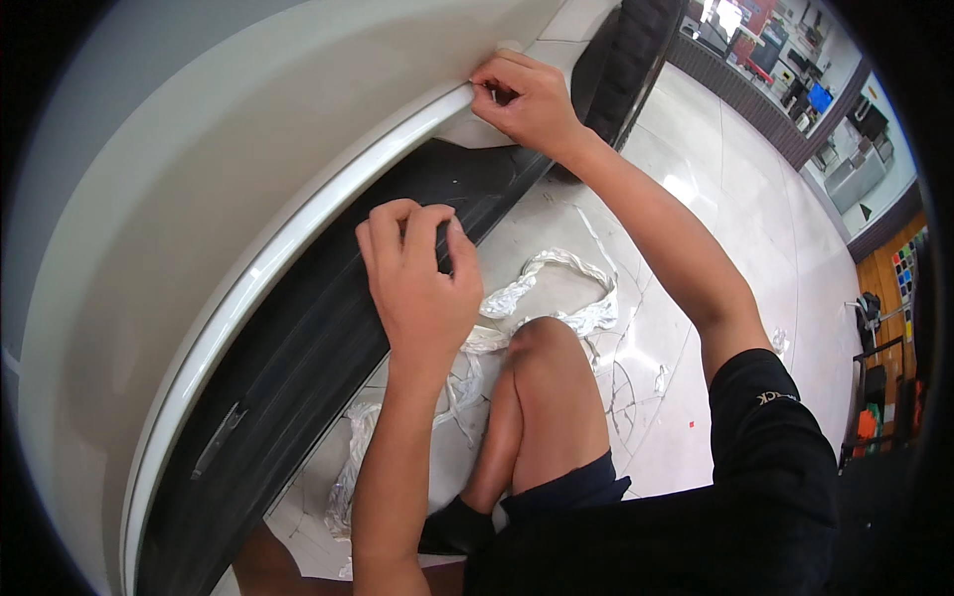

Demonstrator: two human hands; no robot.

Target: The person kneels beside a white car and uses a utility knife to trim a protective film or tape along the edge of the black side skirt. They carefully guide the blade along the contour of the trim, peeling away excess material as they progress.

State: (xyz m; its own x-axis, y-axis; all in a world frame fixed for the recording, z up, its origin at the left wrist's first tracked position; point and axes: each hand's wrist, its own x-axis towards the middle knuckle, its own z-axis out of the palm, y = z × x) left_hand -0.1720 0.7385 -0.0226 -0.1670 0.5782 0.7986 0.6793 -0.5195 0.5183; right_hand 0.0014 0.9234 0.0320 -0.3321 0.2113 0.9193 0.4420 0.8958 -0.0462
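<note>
My right hand (pixel 527 97) is closed in a pinch, thumb against fingers, at the lower edge of a white car body panel (pixel 288 233), close to the wheel. What it pinches, if anything, is too small to make out. Lower and further left, my left hand (pixel 422 283) is in front of the black sill trim (pixel 298 308). Its fingers are curled, with thumb and forefinger tips together; anything between them does not show. A glossy white strip of edge (pixel 253 278) curves along the panel's bottom. On the trim lies a slim knife-like tool (pixel 219 440).
Crumpled strips of shiny, see-through film (pixel 556 260) lie on the pale tiled floor (pixel 686 253) around my bent knee (pixel 556 387). A black tyre (pixel 626 60) stands beyond my right hand. Further off are a cluttered counter (pixel 740 94) and a wooden wall with colour swatches (pixel 904 273).
</note>
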